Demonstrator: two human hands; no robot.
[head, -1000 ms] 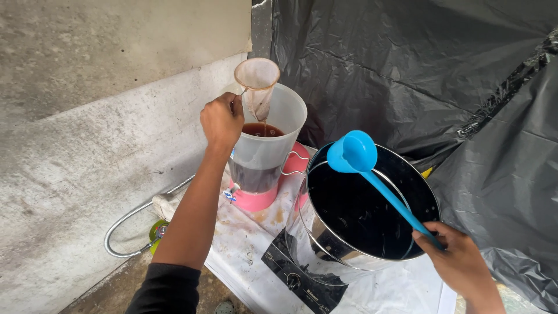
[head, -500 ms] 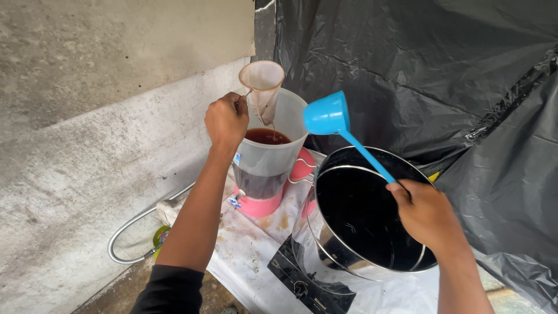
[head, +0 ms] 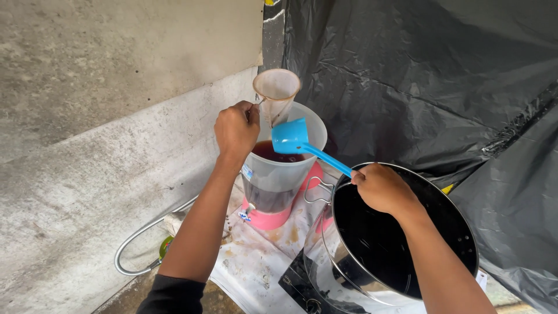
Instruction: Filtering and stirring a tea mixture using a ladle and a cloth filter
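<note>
My left hand (head: pixel 236 128) grips the handle of a cloth strainer (head: pixel 277 93) and holds it above a translucent plastic jug (head: pixel 279 174) with a pink base. Dark reddish liquid stands in the jug. My right hand (head: pixel 381 187) holds the handle of a blue plastic ladle (head: pixel 290 138). The ladle's cup is over the jug, just below and beside the strainer. Under my right hand a large steel pot (head: pixel 453 232) holds dark liquid.
A black plastic sheet (head: pixel 418 75) hangs behind and to the right. A grey concrete wall (head: pixel 104 116) runs along the left. A metal hose (head: pixel 139 244) lies by the wall. Stained white paper (head: pixel 256 261) covers the surface under the jug.
My right hand has carried the blue ladle from above the steel pot leftward to the jug. My left hand has kept the strainer over the jug.
</note>
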